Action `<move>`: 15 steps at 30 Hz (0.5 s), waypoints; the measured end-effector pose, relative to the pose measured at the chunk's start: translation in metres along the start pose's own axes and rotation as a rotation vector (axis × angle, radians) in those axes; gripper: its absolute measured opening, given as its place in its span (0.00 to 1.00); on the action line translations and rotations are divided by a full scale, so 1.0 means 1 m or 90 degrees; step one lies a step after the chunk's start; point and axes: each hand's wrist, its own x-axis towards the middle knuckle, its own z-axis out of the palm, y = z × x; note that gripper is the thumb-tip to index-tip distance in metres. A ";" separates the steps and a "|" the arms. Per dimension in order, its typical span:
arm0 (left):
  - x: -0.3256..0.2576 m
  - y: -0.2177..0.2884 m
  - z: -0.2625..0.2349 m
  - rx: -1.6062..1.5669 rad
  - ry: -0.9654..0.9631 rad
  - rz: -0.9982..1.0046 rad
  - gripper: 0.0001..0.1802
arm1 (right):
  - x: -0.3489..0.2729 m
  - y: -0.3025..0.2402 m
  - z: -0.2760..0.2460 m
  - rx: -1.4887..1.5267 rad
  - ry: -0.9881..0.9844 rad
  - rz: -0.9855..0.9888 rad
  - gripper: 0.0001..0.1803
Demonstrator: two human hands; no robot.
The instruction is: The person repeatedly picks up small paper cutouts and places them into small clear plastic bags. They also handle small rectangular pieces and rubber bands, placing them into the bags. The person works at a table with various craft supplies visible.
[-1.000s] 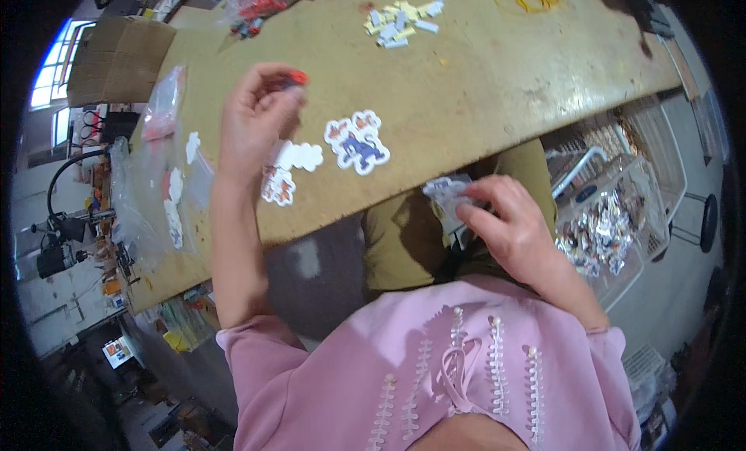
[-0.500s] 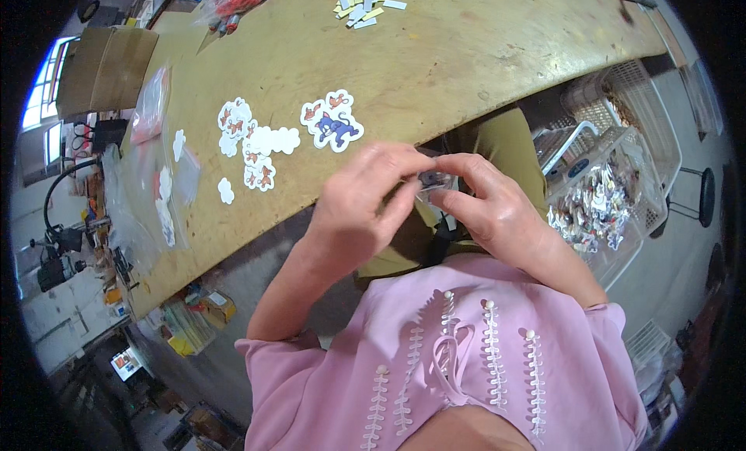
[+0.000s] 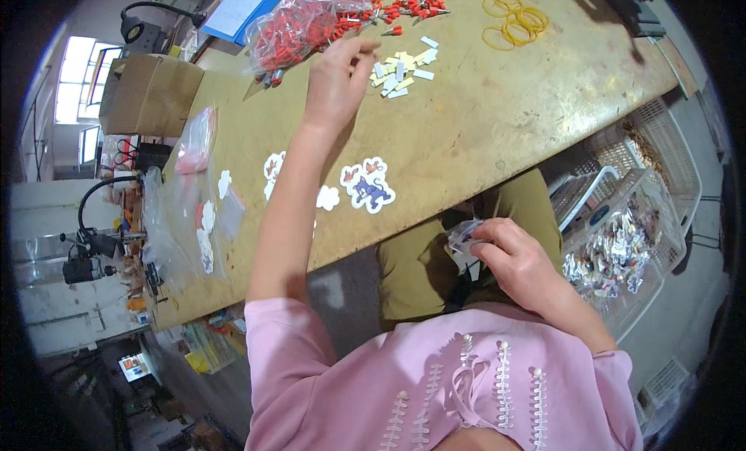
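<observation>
My left arm stretches far across the table. At its end, my left hand [image 3: 336, 84] is over the tabletop between a clear bag of red-tipped pieces [image 3: 294, 33] and a pile of small white and yellow strips [image 3: 402, 71]. Its finger and thumb are apart, with nothing visible between them. Above my lap, my right hand [image 3: 513, 256] pinches a small clear plastic bag [image 3: 463, 235]; something dark shows in it, too small to name. A cutout of a blue cartoon animal [image 3: 371, 190] lies near the table edge, and my left forearm partly covers other white-edged cutouts [image 3: 273, 169].
Yellow rubber bands [image 3: 516, 23] and loose red-tipped pieces [image 3: 395, 31] lie at the far side. A cardboard box [image 3: 151, 93] and plastic bags [image 3: 194, 144] stand at the left. On the right, a clear bin [image 3: 610, 256] full of small cutouts sits beside white baskets [image 3: 583, 194].
My left hand has left the small plastic bag and moved far forward over the table. My right hand keeps the bag, lower in view. The view has shifted, showing more of the table's far side.
</observation>
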 end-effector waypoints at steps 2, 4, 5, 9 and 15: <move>0.033 -0.021 0.024 0.048 0.007 0.067 0.12 | -0.005 0.008 0.003 0.022 0.003 0.019 0.12; 0.050 -0.029 0.041 0.112 -0.012 0.109 0.12 | -0.009 0.012 0.005 0.031 0.007 0.030 0.12; 0.057 -0.030 0.048 0.155 -0.032 0.120 0.12 | -0.009 0.013 0.005 0.028 0.011 0.027 0.12; 0.063 -0.022 0.046 0.295 -0.086 0.084 0.11 | -0.008 0.014 -0.003 0.035 0.022 0.047 0.12; -0.008 0.076 0.011 -0.375 -0.131 -0.180 0.05 | 0.000 0.016 -0.017 0.061 0.110 0.054 0.13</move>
